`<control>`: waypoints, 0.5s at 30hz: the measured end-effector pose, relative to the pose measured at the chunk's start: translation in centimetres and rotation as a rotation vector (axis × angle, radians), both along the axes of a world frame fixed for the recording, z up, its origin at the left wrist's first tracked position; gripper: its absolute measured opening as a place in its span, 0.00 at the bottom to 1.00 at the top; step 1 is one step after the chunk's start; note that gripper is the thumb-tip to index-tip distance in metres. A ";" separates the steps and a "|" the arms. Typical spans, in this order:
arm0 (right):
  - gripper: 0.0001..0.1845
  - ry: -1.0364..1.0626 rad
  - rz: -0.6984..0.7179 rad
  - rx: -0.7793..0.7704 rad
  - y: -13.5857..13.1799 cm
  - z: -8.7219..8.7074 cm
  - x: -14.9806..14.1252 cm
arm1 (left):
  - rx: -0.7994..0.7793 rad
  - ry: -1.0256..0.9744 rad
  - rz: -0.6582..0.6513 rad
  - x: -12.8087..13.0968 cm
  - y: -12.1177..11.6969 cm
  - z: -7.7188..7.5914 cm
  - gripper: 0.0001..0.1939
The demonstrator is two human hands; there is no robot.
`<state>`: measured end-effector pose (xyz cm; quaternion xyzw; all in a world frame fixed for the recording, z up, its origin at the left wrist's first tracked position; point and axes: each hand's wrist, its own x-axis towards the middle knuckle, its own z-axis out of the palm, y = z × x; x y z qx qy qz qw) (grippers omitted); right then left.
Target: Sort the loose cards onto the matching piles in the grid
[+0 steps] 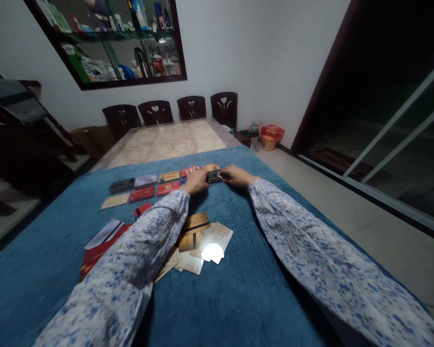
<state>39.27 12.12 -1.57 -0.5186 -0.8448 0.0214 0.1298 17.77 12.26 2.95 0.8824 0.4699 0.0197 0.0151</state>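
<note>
Both my arms in flowered sleeves reach forward over a blue cloth (238, 289). My left hand (196, 181) and my right hand (237, 176) meet at a dark card (214, 177) at the far end of a row of cards (144, 182), fingers pinched on its two ends. A gold card (211, 167) lies just beyond it. More cards lie in a second row (142, 193). A loose pile of gold and pale cards (198, 238) sits between my forearms, one glaring under light.
Red and white cards (103, 241) lie near my left elbow. Beyond the cloth is a marble table (166, 142) with several dark chairs (191, 107). A glass cabinet (112, 43) hangs on the wall. A sliding glass door (390, 140) and baskets (271, 136) are at right.
</note>
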 end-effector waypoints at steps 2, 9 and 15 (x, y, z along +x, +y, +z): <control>0.17 -0.010 -0.007 -0.002 0.1 0.0 0.0 | -0.010 0.005 0.001 0.0 0.2 0.0 0.23; 0.18 -0.020 -0.047 -0.012 -0.2 0.3 -0.2 | -0.019 0.027 -0.009 -0.1 0.4 0.1 0.21; 0.20 -0.008 -0.090 -0.014 -0.7 0.6 -0.6 | -0.026 0.021 -0.011 -0.2 0.8 -0.2 0.21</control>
